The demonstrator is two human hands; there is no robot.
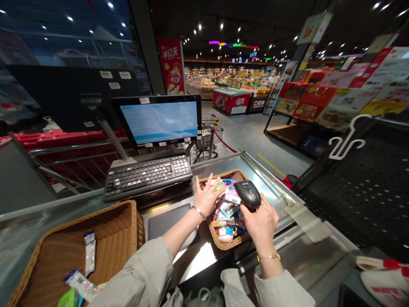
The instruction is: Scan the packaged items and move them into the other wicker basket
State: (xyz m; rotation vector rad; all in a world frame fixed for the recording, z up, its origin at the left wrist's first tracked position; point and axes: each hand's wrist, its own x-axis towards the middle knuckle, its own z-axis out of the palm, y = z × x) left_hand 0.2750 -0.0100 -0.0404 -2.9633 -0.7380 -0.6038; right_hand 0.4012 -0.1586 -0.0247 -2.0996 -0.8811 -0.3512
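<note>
My left hand [209, 197] hovers open, fingers spread, just above the small wicker basket [225, 246] and its colourful small packets [228, 213]. It holds nothing. My right hand [260, 224] is closed around a black handheld barcode scanner [247, 194], whose head points down and left over the basket. A larger wicker basket [96, 219] stands at the lower left of the counter, with several wrapped packets [90, 253] lying inside. A silver bracelet circles my left wrist, and a thin gold one circles my right.
A keyboard [147, 177] and a lit monitor [159, 120] stand behind a flat scale plate [166, 221] on the steel checkout counter [265, 179]. A black pegboard [361, 192] with a white hook [347, 140] rises right. Beyond are a shopping cart [204, 138] and store displays.
</note>
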